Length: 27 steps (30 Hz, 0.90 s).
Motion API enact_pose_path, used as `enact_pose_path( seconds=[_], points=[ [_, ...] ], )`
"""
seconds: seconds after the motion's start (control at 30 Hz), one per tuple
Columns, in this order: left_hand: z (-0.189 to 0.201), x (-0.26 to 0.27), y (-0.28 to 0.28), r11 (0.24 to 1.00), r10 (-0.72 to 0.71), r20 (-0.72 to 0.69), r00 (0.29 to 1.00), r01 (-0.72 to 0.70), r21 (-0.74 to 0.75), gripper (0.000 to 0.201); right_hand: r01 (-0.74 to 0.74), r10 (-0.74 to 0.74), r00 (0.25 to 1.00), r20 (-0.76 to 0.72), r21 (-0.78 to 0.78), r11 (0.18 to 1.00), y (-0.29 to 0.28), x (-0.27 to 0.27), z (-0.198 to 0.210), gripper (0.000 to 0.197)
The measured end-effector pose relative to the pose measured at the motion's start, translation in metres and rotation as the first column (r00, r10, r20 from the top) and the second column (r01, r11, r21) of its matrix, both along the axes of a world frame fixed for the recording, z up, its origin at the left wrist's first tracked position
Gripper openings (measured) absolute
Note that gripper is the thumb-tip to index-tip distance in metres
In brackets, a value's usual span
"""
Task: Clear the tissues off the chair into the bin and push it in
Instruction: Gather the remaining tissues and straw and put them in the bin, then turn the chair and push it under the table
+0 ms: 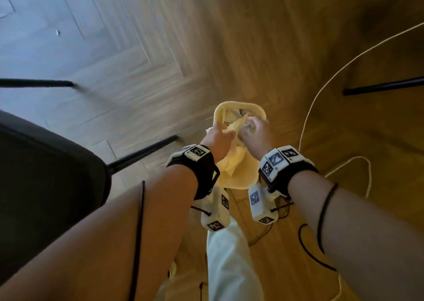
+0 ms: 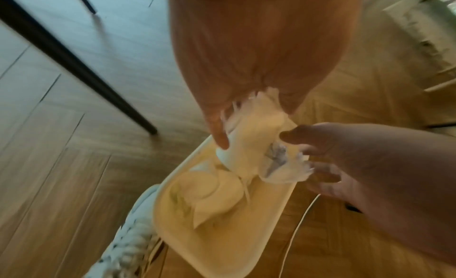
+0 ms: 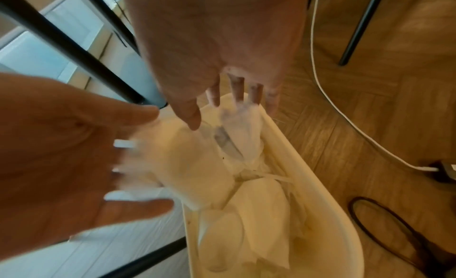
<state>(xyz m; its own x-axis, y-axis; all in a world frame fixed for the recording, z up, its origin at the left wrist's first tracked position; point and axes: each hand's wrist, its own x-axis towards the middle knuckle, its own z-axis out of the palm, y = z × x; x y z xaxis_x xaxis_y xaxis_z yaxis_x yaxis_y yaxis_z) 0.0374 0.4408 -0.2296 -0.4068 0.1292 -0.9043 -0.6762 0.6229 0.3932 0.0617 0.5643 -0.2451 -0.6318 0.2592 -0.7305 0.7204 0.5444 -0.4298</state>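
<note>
Loosely crumpled white tissues (image 2: 256, 137) over the pale bin (image 2: 222, 249), left hand (image 1: 219, 139) fingers pinching them, right hand (image 1: 257, 133) fingers spread, released

- The left hand (image 3: 81, 155) is smeared with blur, so its hold on the tissues (image 3: 182, 165) can't be judged
- Both wrists hide the near side of the bin (image 1: 238, 108)
- The chair (image 1: 46, 174) runs off the left edge

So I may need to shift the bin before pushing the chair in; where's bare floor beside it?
Bare wood floor lies beyond the bin, between the black chair legs. Crowded: both hands with tissues at the bin's mouth, and the white cable to its right.
</note>
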Motion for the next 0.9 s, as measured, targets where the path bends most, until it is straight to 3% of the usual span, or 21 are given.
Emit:
enact_pose_path(
  seconds=[0.1, 0.2, 0.27, 0.33, 0.47, 0.53, 0.63, 0.77, 0.9],
  points=[
    [0.002, 0.012, -0.002, 0.999, 0.01, 0.059, 0.998, -0.013, 0.044, 0.057, -0.03, 0.03, 1.0, -0.008, 0.011, 1.0, 0.005, 0.005, 0.002, 0.053],
    [0.011, 0.014, -0.016, 0.998, 0.001, 0.034, 0.999, -0.003, 0.058, 0.055, -0.025, 0.025, 1.0, -0.015, 0.021, 0.999, 0.008, 0.01, 0.02, 0.049],
    [0.027, 0.012, -0.033, 0.998, -0.059, -0.01, 0.998, 0.06, 0.035, 0.042, -0.039, 0.039, 0.999, -0.004, -0.011, 0.999, 0.003, 0.016, 0.038, 0.041],
    [0.053, 0.009, -0.058, 0.997, -0.072, -0.024, 0.997, 0.072, 0.015, 0.016, -0.05, 0.05, 0.999, -0.003, -0.074, 0.996, -0.01, 0.025, 0.062, 0.036],
    [0.145, 0.009, -0.117, 1.0, -0.017, -0.096, 0.995, 0.019, 0.02, 0.016, -0.083, 0.076, 0.996, -0.044, -0.204, 0.975, -0.054, 0.036, 0.134, 0.024],
    [0.209, 0.015, -0.153, 0.992, 0.121, -0.146, 0.982, -0.116, 0.046, 0.02, -0.095, 0.072, 0.992, -0.107, -0.224, 0.97, -0.081, 0.04, 0.181, 0.017],
    [0.302, 0.043, -0.216, 0.946, 0.324, -0.297, 0.898, -0.317, 0.072, 0.023, -0.138, 0.074, 0.968, -0.241, -0.26, 0.956, -0.129, 0.049, 0.258, 0.014],
    [0.395, 0.131, -0.308, 0.92, 0.373, -0.447, 0.813, -0.388, 0.062, 0.019, -0.407, 0.308, 0.866, -0.393, -0.198, 0.891, -0.219, 0.083, 0.353, 0.02],
    [0.461, 0.256, -0.4, 0.905, 0.34, -0.575, 0.744, -0.426, -0.017, 0.018, -0.674, 0.571, 0.69, -0.445, -0.108, 0.731, -0.312, 0.148, 0.428, 0.017]
  ],
)
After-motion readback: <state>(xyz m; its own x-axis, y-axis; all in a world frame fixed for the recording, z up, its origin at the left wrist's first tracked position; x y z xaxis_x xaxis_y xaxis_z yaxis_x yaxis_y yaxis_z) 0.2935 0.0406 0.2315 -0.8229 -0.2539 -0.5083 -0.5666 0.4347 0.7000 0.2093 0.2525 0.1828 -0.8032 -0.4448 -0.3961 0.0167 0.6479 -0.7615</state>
